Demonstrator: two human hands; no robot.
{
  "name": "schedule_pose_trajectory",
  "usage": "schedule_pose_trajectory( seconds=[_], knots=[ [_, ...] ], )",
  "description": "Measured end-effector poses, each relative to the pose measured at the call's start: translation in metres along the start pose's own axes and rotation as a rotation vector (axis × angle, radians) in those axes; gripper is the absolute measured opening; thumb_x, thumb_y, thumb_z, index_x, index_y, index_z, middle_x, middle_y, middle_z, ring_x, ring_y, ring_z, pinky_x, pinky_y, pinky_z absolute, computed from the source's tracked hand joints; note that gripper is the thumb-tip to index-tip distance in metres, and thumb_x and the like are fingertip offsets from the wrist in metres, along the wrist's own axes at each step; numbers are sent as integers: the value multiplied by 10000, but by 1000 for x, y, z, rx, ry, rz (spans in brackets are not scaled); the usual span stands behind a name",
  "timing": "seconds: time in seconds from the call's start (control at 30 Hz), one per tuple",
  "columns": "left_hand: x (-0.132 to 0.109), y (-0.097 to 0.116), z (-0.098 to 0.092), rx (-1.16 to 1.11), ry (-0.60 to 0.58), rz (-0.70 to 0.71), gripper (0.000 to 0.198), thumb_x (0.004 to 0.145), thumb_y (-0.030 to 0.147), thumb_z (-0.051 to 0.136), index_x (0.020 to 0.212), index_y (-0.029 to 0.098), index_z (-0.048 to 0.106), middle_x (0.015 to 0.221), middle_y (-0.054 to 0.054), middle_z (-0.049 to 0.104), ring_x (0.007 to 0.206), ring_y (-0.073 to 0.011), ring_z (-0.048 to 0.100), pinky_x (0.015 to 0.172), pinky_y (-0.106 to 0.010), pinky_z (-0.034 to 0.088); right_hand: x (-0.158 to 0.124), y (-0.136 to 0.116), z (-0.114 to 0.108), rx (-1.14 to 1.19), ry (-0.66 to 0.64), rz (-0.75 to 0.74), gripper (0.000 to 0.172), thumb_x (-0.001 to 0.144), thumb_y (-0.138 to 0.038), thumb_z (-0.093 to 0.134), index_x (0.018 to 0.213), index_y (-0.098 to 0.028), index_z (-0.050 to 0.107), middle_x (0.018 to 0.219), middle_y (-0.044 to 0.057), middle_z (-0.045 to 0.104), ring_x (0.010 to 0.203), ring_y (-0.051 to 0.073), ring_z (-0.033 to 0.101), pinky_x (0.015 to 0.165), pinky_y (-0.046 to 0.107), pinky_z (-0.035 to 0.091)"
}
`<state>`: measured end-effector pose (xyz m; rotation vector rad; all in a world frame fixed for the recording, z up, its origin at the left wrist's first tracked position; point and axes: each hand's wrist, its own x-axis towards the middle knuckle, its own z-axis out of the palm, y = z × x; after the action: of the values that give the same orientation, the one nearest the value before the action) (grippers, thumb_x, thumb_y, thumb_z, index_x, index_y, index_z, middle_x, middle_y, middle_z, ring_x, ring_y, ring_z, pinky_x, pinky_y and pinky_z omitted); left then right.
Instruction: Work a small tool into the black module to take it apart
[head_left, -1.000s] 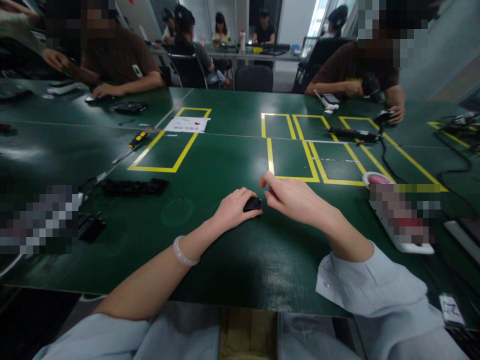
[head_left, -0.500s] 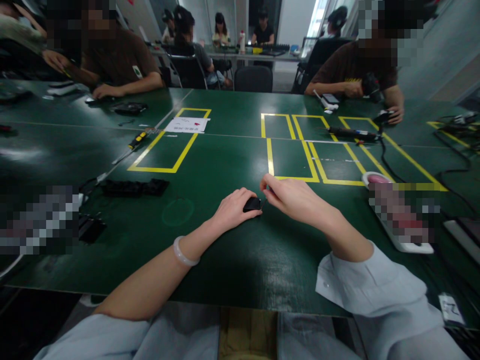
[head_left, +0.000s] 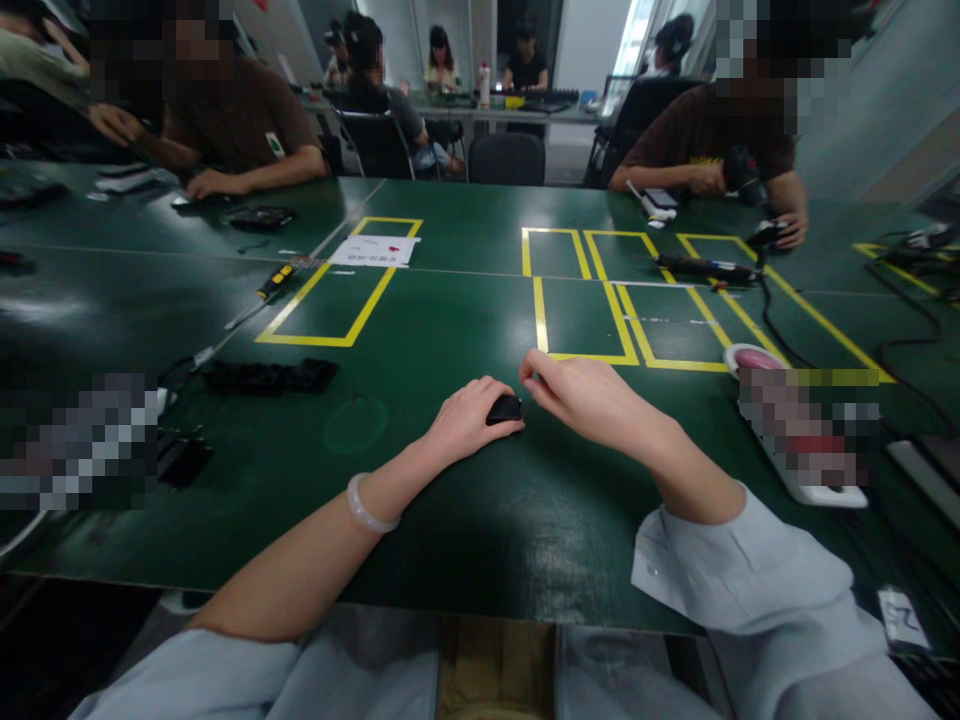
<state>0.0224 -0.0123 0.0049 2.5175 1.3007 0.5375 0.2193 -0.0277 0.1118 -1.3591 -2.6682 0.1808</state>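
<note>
My left hand (head_left: 469,418) rests on the green table (head_left: 450,320) with its fingers curled over a small black part (head_left: 505,409), holding it down. My right hand (head_left: 592,398) sits just right of that part, fingers pinched round a thin dark tool whose tip meets the part's right edge; the tool is mostly hidden. A pale bangle (head_left: 366,506) circles my left wrist.
A black strip-shaped piece (head_left: 270,376) lies to the left, with a screwdriver (head_left: 262,292) and white paper (head_left: 373,249) beyond. Yellow tape boxes (head_left: 585,300) mark the table. A white device (head_left: 795,440) and cables (head_left: 885,350) lie right. Other people work at the far edge.
</note>
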Motion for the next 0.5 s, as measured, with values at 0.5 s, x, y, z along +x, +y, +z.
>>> schedule_pose_trajectory(
  seconds=[0.5],
  knots=[
    [0, 0, 1, 5, 14, -8, 416, 839, 581, 563, 1048, 222, 543, 1000, -40, 580, 921, -226, 565, 769, -347, 477, -1, -2, -2, 3, -18, 5, 280, 985, -399, 334, 1001, -203, 533, 731, 21, 643, 647, 159, 577, 552, 251, 240]
  ],
)
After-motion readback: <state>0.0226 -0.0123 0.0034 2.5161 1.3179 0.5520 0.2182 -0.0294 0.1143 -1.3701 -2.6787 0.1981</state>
